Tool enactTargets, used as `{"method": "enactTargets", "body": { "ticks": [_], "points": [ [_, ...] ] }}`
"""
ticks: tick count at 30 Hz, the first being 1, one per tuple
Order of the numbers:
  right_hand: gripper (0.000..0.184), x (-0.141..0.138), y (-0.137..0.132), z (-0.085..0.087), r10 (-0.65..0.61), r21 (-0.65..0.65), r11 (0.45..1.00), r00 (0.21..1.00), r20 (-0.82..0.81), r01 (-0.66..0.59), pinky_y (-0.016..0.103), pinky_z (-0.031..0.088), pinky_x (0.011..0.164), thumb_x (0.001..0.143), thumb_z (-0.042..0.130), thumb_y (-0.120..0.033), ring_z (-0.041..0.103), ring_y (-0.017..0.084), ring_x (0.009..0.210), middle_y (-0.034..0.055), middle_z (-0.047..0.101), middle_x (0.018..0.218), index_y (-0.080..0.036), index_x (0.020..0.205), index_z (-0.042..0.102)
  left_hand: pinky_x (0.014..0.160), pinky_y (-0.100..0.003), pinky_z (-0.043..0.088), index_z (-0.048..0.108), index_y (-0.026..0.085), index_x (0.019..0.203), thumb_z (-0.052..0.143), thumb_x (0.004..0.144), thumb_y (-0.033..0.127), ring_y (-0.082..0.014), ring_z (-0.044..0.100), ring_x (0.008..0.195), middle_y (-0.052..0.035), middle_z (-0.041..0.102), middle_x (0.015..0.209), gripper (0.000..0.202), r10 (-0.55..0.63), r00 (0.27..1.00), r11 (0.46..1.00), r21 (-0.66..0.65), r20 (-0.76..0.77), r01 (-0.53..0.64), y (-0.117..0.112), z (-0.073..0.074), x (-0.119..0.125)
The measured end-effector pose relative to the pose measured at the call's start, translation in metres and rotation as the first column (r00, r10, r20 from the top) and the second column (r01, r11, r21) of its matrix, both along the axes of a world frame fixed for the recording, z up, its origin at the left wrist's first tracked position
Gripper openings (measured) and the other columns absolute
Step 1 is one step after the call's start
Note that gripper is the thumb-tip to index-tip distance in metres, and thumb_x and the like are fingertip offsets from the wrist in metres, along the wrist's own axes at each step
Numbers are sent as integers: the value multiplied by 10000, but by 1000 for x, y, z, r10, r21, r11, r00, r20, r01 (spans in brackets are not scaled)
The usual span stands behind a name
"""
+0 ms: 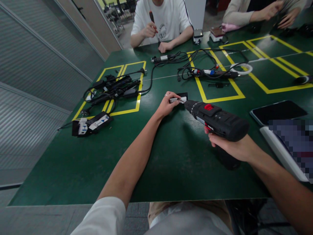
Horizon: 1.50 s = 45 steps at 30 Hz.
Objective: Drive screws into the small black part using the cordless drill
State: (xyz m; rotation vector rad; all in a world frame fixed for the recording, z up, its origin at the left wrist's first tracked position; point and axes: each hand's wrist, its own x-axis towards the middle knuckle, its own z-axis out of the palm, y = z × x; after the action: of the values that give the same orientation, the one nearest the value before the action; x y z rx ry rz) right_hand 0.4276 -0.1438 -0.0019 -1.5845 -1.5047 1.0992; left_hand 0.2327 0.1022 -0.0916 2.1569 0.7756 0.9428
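My right hand (pixel 226 145) is wrapped round the grip of a black cordless drill (pixel 216 119) with a red switch, held level above the green table (pixel 171 163). The drill's tip points left at a small black and white part (pixel 180 98) on the table. My left hand (pixel 167 103) is closed on that part, pinching its near end and holding it down. A ring shows on one finger of the left hand.
A heap of black cables and parts (pixel 113 89) lies in a yellow-taped box at the left, with an opened black unit (pixel 91 124) nearer. More tools and cords (pixel 207 70) lie mid-table. A phone (pixel 278 112) rests at right. Two other people sit across the table.
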Motion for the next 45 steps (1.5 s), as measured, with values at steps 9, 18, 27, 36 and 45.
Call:
{"method": "enactTargets", "body": {
  "ticks": [9, 18, 27, 36, 45],
  "points": [
    [150, -2, 2, 2, 23, -81, 996, 999, 31, -20, 363, 519, 696, 826, 598, -326, 609, 180, 651, 4, 630, 779, -223, 933, 582, 937, -387, 434, 668, 214, 948, 623, 782, 267, -209, 531, 1021, -47, 539, 1020, 180, 14, 1000, 1000, -9, -19, -15, -2, 3, 0],
    [119, -1, 0, 2, -1, -122, 993, 1000, 25, 4, 349, 505, 679, 813, 599, -284, 600, 176, 650, -5, 618, 749, -219, 912, 590, 940, -385, 422, 676, 208, 953, 621, 790, 268, -203, 529, 1008, -50, 542, 1009, 183, -13, 1000, 1000, 3, 13, 13, -1, 2, -1],
    [115, -2, 1, 3, 8, -101, 995, 999, 51, -3, 347, 493, 695, 822, 587, -287, 595, 169, 645, -11, 613, 737, -213, 910, 593, 956, -392, 418, 677, 213, 947, 620, 785, 261, -200, 525, 1016, -48, 556, 992, 179, 3, 1000, 1000, 5, -9, -3, -2, 3, 0],
    [108, -3, 1, 3, 8, -33, 999, 999, 43, -7, 330, 505, 644, 810, 578, -256, 585, 157, 619, 2, 617, 788, -207, 905, 575, 936, -373, 422, 688, 201, 950, 637, 780, 260, -196, 533, 1003, -52, 571, 978, 187, -5, 1000, 1000, -3, 21, 5, 1, 0, 0],
    [111, -2, 2, 3, 13, -19, 1000, 996, 88, -11, 343, 500, 697, 815, 588, -284, 602, 172, 666, 4, 628, 771, -205, 892, 574, 952, -368, 421, 689, 205, 954, 644, 776, 262, -195, 543, 1012, -45, 574, 991, 193, -8, 1000, 1000, 13, 29, 8, 4, -3, -1]
  ]
}}
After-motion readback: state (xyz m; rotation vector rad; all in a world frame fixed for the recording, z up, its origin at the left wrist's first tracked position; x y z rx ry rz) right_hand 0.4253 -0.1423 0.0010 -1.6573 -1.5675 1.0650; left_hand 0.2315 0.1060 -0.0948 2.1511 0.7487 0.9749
